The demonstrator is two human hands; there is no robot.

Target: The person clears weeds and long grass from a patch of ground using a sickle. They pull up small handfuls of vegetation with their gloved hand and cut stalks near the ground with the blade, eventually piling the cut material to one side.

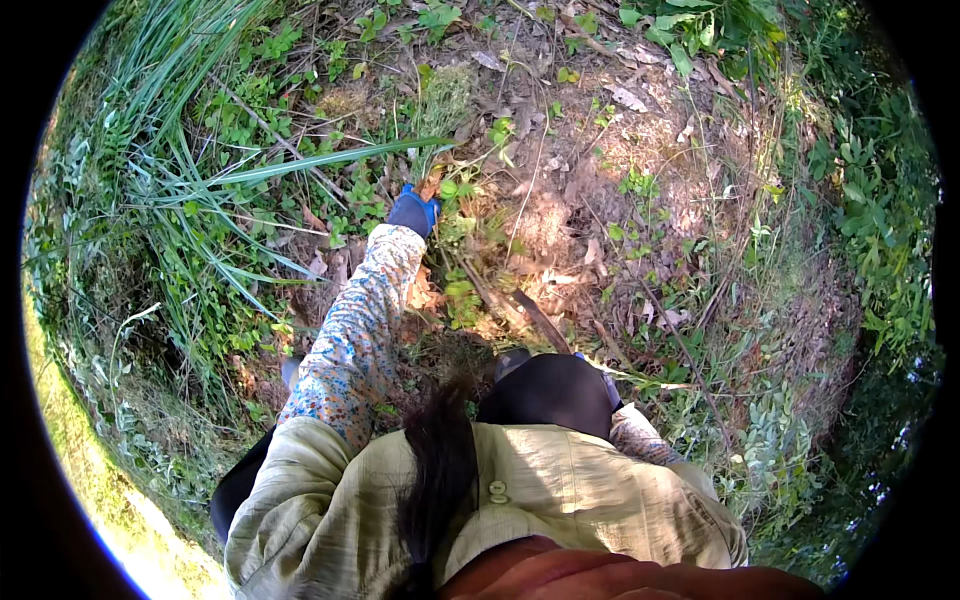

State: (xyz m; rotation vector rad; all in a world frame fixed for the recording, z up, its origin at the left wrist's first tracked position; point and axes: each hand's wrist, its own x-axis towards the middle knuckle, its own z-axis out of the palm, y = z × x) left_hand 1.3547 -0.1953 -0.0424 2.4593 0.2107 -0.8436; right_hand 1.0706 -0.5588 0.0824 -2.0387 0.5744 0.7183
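Note:
My left hand (pixel 414 211), in a blue glove, reaches out to the ground at the middle of the view. A dry brown leaf (pixel 430 185) shows between its thumb and fingers, beside low green weeds (pixel 456 189). Just beyond it lies a long green grass blade (pixel 330 160). My right hand (pixel 611 386) is mostly hidden behind my dark-clad knee (pixel 551 394); what it holds cannot be made out. In front of that knee a dark brown, slightly curved strip (pixel 541 321) slants over the litter; whether it is wood or a blade is unclear.
Tall grass clumps (pixel 180 82) and creeping weeds (pixel 202 300) grow on the left. Dry leaves (pixel 626 97) and thin stems cover the soil (pixel 555 180) ahead. Dense leafy shrubs (pixel 862 187) border the right side. A thin stick (pixel 289 146) lies among the weeds.

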